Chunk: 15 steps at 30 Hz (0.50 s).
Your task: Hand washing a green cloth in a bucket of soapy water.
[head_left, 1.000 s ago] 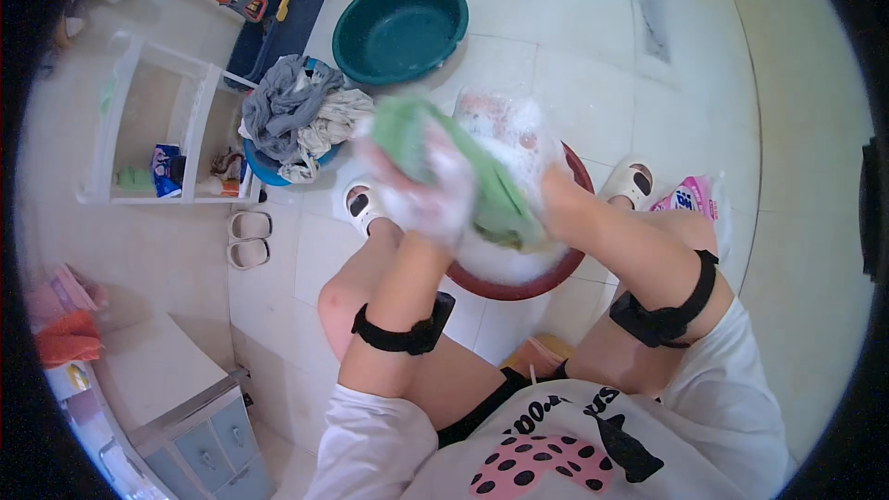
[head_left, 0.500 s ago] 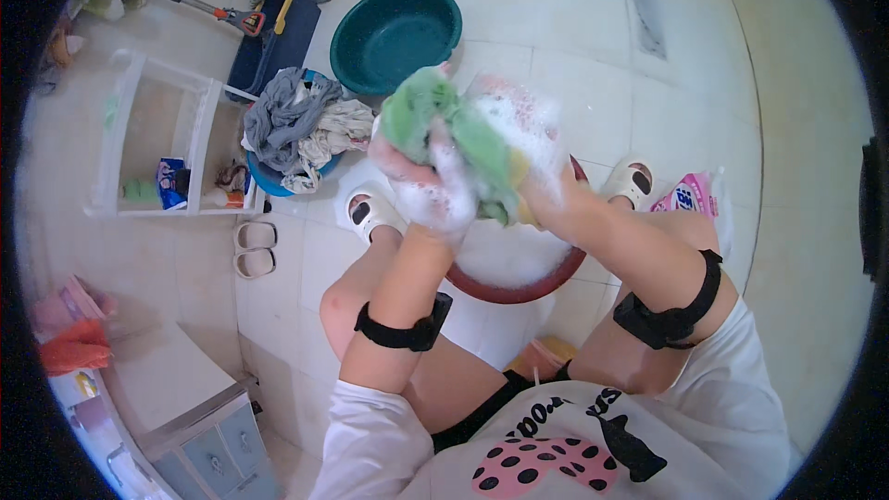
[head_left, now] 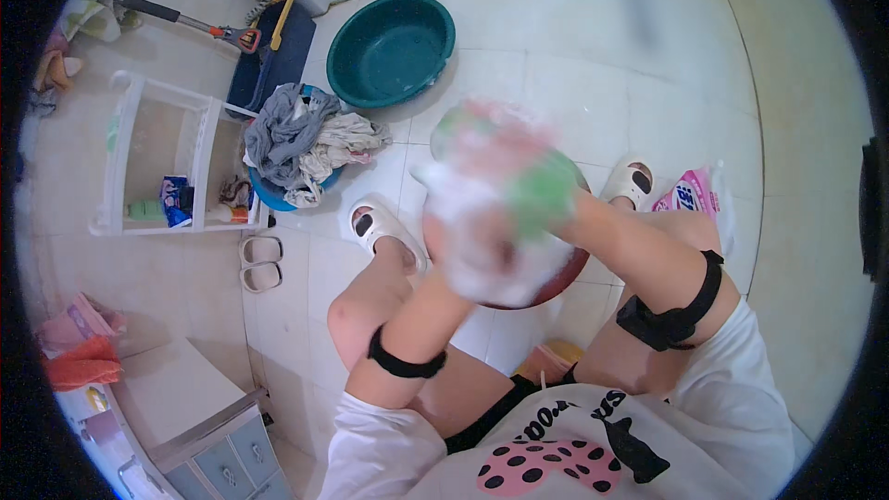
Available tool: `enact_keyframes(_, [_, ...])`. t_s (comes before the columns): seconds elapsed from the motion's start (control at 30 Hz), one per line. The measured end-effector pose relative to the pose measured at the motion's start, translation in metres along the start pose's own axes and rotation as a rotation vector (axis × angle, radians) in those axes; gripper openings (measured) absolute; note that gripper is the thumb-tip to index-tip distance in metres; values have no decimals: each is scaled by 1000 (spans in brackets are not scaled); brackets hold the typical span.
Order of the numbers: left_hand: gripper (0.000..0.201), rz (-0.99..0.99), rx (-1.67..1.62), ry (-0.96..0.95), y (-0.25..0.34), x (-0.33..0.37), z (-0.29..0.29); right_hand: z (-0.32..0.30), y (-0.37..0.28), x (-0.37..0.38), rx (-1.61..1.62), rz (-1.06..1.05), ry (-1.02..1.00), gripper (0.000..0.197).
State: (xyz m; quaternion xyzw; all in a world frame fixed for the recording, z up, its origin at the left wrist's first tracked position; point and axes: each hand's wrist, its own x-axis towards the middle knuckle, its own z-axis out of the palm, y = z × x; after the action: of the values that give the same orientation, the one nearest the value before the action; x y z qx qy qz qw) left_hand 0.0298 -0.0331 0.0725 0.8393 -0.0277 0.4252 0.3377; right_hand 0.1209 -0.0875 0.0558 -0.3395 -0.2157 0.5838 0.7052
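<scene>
Thick white suds and motion blur cover both my hands over a dark red basin (head_left: 576, 270) on the floor between my feet. A wet green cloth (head_left: 546, 193) is bunched up between them. My left hand (head_left: 477, 245) is closed on the near side of the cloth, its fingers smeared. On the far side, my right hand (head_left: 519, 141) also grips the cloth, with foam hiding most of its fingers. Foam hides much of the basin's inside.
A green basin (head_left: 394, 51) stands ahead. Left of it, a blue basin (head_left: 269, 193) holds grey and whitish laundry (head_left: 296, 134). A white shelf (head_left: 130, 153) and slippers (head_left: 261, 264) are at the left. A pink packet (head_left: 690, 193) lies by my right foot.
Both hands and the green cloth have come down and nearer, from raised above the basin to low over it. The hands are now more blurred, and the view has shifted slightly.
</scene>
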Motion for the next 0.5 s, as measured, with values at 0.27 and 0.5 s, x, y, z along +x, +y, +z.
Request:
enact_keyframes(0.27, [41, -734, -300, 422, -9, 21, -20, 11, -3, 1, -210, -234, 100, 35])
enact_keyframes(0.5, [60, -331, -91, -289, 14, -2, -9, 18, -7, 1, -70, -135, -152, 31])
